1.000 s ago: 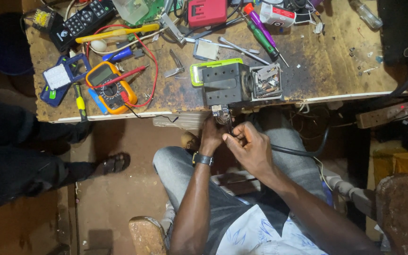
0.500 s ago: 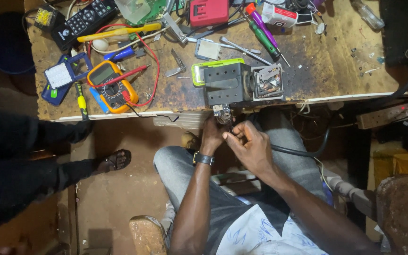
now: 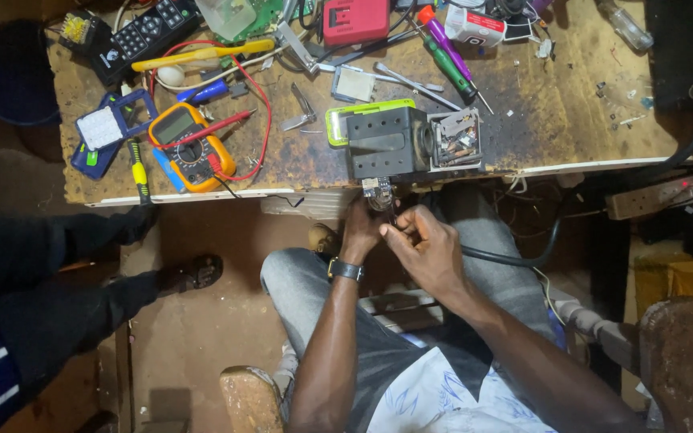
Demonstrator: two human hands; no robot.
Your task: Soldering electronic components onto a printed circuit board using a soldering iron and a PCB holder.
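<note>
Both hands are bunched up right under the desk's (image 3: 571, 104) front edge, working at a small metal connector piece (image 3: 379, 192) that sticks out from the bottom of a dark grey boxy unit (image 3: 387, 144). That unit sits at the front edge of the desk, about the middle, with an open metal part (image 3: 456, 138) full of small pieces touching its right side.

The left hand (image 3: 361, 231), with a dark watch on the wrist, comes up from below with its grip pressed together around the connector piece. The right hand (image 3: 423, 244) is just beside it, fingers curled in tight and pinching something thin at the same spot; too small to say what. A black cable (image 3: 515, 258) runs off to the right behind that hand.

Over at the desk's left edge there's an orange multimeter (image 3: 188, 144) with red leads, and a black remote (image 3: 150, 32) in the back left corner. A red box (image 3: 356, 19) sits at the back edge. Another person's leg and sandalled foot (image 3: 190, 273) are on the floor to the left.
</note>
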